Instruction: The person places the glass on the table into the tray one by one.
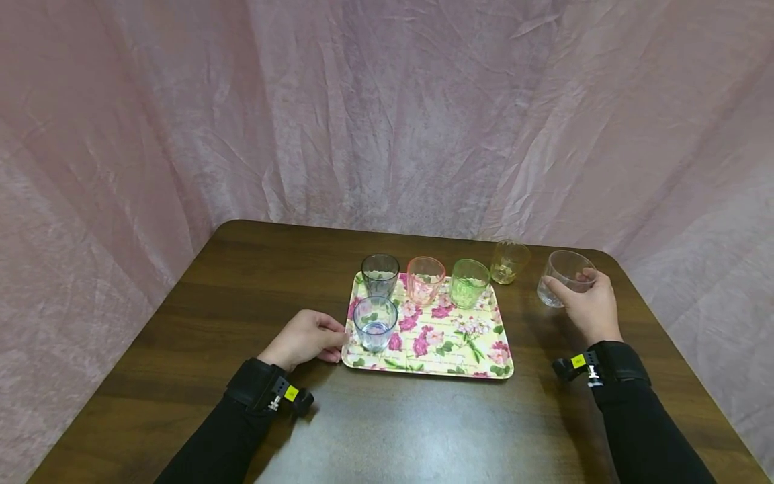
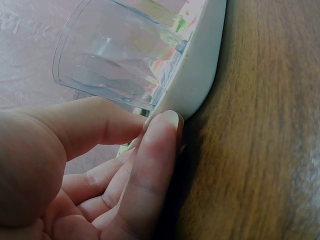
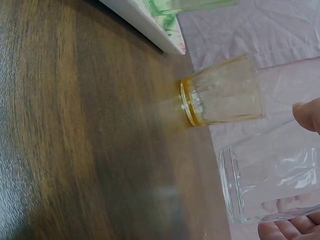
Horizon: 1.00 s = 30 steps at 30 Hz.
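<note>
My left hand (image 1: 308,338) pinches the left rim of a flowered tray (image 1: 432,357) between thumb and fingers; the left wrist view shows its white side wall (image 2: 200,65) beside the thumb. Closest to that hand on the tray is a pale blue glass (image 1: 375,326). A grey glass (image 1: 379,277), a pink glass (image 1: 425,282) and a green glass (image 1: 469,285) stand along the tray's far edge. On the right, my right hand (image 1: 594,310) grips a clear glass (image 1: 550,294) around its side, thumb on the near side and fingers behind.
A yellow glass (image 1: 508,262) stands upright on the table beyond the tray's far right corner, between the tray and the clear glass. The brown wooden table (image 1: 447,430) ends at a far edge just behind the glasses. A pink curtain (image 1: 393,121) hangs behind it.
</note>
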Motion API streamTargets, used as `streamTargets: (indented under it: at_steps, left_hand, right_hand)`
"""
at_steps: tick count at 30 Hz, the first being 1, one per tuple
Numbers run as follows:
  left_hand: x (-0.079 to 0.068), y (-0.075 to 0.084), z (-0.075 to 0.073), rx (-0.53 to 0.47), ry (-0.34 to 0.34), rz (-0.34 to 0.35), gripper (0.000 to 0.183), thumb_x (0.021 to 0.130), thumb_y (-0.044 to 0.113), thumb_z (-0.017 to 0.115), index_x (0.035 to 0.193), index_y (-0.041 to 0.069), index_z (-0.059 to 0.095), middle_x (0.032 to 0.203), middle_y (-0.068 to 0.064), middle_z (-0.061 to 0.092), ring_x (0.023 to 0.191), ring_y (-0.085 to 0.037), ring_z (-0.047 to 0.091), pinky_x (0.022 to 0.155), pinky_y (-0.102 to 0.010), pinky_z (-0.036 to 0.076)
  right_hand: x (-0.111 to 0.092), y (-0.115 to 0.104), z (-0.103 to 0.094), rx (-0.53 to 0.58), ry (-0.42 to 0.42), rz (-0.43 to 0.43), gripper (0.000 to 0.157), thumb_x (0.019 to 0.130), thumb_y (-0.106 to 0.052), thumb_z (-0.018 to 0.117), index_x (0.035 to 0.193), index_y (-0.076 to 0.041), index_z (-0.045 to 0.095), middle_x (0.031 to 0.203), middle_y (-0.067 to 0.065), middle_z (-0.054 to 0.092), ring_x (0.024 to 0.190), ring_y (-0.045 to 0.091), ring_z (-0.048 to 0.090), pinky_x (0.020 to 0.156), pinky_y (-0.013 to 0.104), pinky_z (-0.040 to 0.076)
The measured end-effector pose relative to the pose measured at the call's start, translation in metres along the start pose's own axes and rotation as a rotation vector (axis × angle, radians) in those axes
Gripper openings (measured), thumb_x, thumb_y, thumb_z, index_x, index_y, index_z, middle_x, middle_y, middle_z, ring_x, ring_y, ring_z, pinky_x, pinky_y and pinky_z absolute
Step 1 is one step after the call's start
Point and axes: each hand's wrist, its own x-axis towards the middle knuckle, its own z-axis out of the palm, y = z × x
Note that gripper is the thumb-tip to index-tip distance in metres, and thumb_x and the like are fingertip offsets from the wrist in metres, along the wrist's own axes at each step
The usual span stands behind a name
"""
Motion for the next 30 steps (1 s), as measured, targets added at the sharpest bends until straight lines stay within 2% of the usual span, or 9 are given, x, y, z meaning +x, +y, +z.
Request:
streamTargets:
  at_steps: [6, 11, 15, 23, 30]
  left_hand:
    - [-0.001, 0.000, 0.000, 0.003, 0.005, -0.005, 0.012, 0.090, 0.002, 0.072, 0.098, -0.007, 0.069, 0.078, -0.014, 0.068, 0.062, -0.021, 0.066, 0.057, -0.031, 0.061]
    - [-0.001, 0.000, 0.000, 0.006, 0.009, -0.005, 0.012, 0.091, 0.002, 0.072, 0.098, -0.007, 0.069, 0.079, -0.014, 0.068, 0.062, -0.020, 0.065, 0.057, -0.030, 0.061]
    - [-0.001, 0.001, 0.000, 0.010, 0.012, -0.011, 0.012, 0.091, 0.002, 0.072, 0.098, -0.007, 0.069, 0.079, -0.014, 0.068, 0.062, -0.020, 0.065, 0.057, -0.029, 0.061]
    - [0.000, 0.001, 0.000, 0.007, 0.007, -0.008, 0.013, 0.091, 0.002, 0.071, 0.100, -0.008, 0.069, 0.081, -0.015, 0.068, 0.063, -0.020, 0.065, 0.058, -0.029, 0.061]
    - [0.000, 0.000, -0.001, 0.004, -0.008, 0.011, 0.014, 0.091, 0.002, 0.071, 0.099, -0.009, 0.069, 0.080, -0.015, 0.068, 0.063, -0.021, 0.065, 0.057, -0.029, 0.061]
  right_hand:
    - [-0.003, -0.002, -0.003, -0.011, 0.001, 0.000, 0.097, 0.089, -0.053, 0.069, 0.150, 0.007, 0.023, 0.140, 0.022, 0.039, 0.118, 0.035, 0.045, 0.074, 0.026, 0.045]
    - [-0.005, -0.006, -0.006, -0.003, 0.003, -0.017, 0.095, 0.090, -0.052, 0.069, 0.150, 0.006, 0.023, 0.140, 0.022, 0.039, 0.118, 0.034, 0.046, 0.070, 0.020, 0.044]
    - [-0.007, -0.012, -0.007, 0.007, 0.009, -0.023, 0.094, 0.090, -0.052, 0.069, 0.149, 0.006, 0.024, 0.139, 0.022, 0.040, 0.117, 0.033, 0.045, 0.070, 0.020, 0.043]
    - [-0.008, -0.020, -0.009, 0.022, 0.014, -0.039, 0.093, 0.090, -0.052, 0.069, 0.150, 0.004, 0.025, 0.138, 0.021, 0.040, 0.116, 0.033, 0.045, 0.077, 0.029, 0.044]
    - [-0.008, -0.024, -0.009, 0.024, 0.006, -0.049, 0.093, 0.090, -0.053, 0.068, 0.150, 0.003, 0.024, 0.137, 0.020, 0.040, 0.117, 0.034, 0.044, 0.086, 0.047, 0.044]
